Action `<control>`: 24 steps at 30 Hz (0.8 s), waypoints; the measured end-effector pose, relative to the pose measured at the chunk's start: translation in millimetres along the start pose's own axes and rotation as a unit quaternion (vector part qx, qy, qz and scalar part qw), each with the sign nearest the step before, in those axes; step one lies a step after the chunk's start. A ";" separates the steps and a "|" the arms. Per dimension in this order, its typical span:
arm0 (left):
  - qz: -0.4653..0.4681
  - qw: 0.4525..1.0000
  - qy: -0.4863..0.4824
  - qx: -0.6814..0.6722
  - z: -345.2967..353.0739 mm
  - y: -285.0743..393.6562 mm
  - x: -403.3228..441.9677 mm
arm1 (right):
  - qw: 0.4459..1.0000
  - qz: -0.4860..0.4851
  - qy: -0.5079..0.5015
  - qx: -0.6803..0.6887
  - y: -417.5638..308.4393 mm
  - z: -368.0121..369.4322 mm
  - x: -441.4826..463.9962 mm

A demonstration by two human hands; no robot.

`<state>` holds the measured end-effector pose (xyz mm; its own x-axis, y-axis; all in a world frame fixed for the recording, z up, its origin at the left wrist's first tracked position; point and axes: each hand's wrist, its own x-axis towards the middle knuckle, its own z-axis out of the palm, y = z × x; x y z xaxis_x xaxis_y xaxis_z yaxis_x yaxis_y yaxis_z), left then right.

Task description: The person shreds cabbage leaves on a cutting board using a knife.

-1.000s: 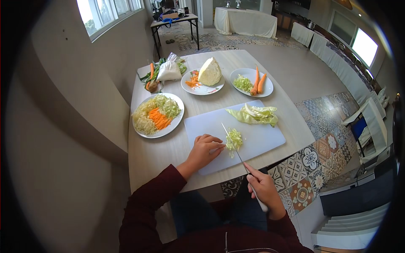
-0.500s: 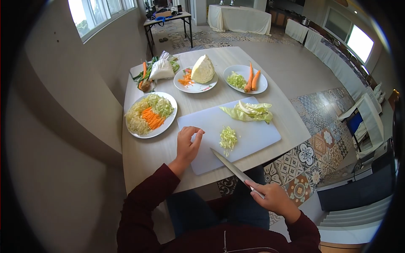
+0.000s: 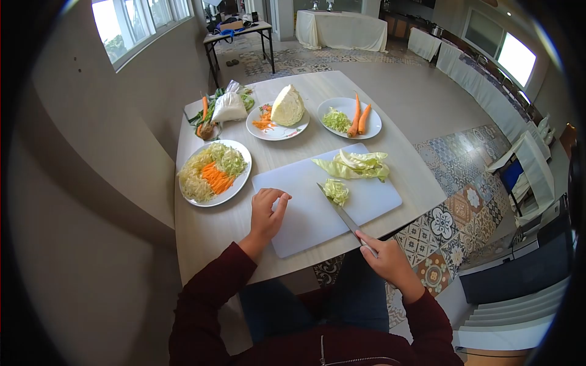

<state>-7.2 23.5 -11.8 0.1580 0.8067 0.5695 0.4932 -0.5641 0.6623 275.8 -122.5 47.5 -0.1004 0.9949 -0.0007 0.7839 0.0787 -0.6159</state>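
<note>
My right hand (image 3: 389, 261) is closed around the handle of a kitchen knife (image 3: 344, 217). The blade lies low over the white cutting board (image 3: 299, 229), its edge against a small heap of shredded cabbage (image 3: 337, 191). Behind the heap, a few larger pale green cabbage leaves (image 3: 354, 165) rest on the board's far right part. My left hand (image 3: 267, 213) is at the board's left edge, holding nothing, its fingers loosely curled and the thumb a little apart from them.
Left of the board stands a plate (image 3: 243, 183) of shredded vegetables. Further back are a plate (image 3: 278, 135) with a cabbage wedge (image 3: 288, 107), a plate (image 3: 373, 129) with two carrots (image 3: 359, 119) and shreds, and a white plastic bag (image 3: 229, 107) beside greens. A wall (image 3: 122, 122) runs along the left.
The knife has moved forward and to the right, up against the cabbage shreds. The heap has been pushed away from me into a tighter pile near the leaves. My left hand has barely moved.
</note>
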 end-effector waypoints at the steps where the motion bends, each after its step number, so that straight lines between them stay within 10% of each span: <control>1: 0.018 1.000 -0.001 0.018 -0.6 0.8 1.9 | 1.000 -0.001 0.000 0.015 2.0 -1.1 -0.5; 11: 0.095 0.977 -0.175 0.073 47.2 37.6 117.7 | 0.998 -0.003 -0.020 0.052 9.2 -3.9 0.2; 17: -0.031 0.941 -0.222 0.254 132.9 19.4 170.3 | 0.996 -0.003 -0.030 0.079 13.0 -6.9 1.4; 24: -0.124 0.949 -0.268 0.107 156.7 6.1 187.5 | 0.995 -0.025 -0.024 0.092 20.7 -8.4 2.9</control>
<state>159.5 198.9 22.7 0.3977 0.9166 0.0414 0.7258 -0.3419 0.5969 296.8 -117.4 41.4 -0.1697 0.9855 -0.0017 0.6517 0.1109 -0.7504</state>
